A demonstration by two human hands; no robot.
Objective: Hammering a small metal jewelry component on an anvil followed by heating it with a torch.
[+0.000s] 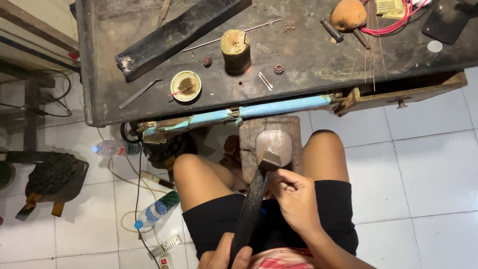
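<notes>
Left hand (225, 255): fingers wrapped round the dark wooden handle of a hammer (254, 199).
Right hand (295, 195): fingertips pinched narrow beside the hammer head.
Hammer head: resting on the smooth grey metal anvil block (275, 142), between the knees.

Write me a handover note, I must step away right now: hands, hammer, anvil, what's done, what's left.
Left hand: grip shut on the end of the hammer handle.
Right hand: fingers curled beside the hammer head; whether they pinch a small piece is hidden.
Hammer head rests on the anvil, which sits on a wood block between the knees.
Done: no finished piece shows on the anvil.
Left: cannot tell from this view.
</notes>
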